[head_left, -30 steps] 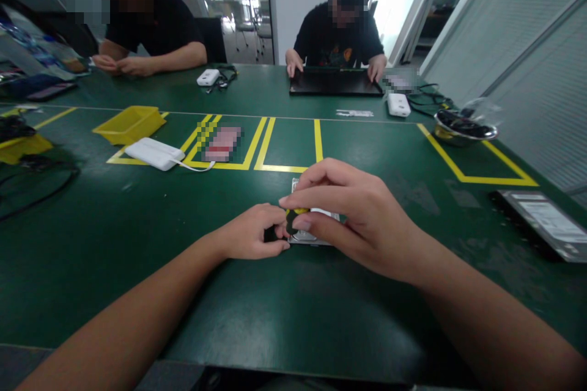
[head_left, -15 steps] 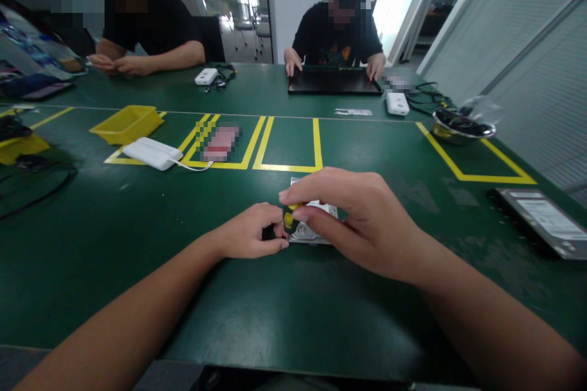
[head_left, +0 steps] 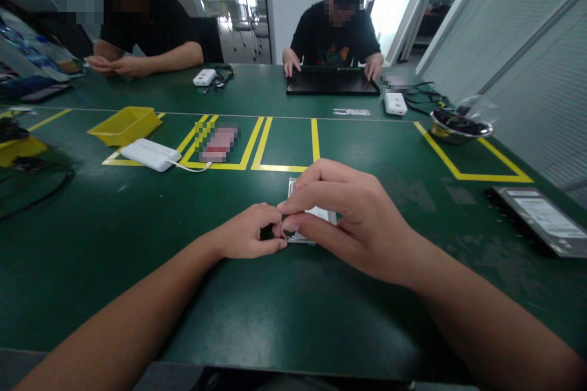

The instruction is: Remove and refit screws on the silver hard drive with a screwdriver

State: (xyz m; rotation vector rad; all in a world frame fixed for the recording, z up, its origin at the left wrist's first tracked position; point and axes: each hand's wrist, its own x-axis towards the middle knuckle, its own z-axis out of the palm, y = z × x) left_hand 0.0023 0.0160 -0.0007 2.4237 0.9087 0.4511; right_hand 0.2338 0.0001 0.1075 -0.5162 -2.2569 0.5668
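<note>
On the near green worktop, the right hand pinches a small screwdriver over the hard drive, so the left hand, closed at its edge, should steady it firmly.

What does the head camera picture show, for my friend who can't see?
Two hands, left hand and right hand, pinch a small tool over a silver hard drive on a green table. Two other people sit across it.
</note>
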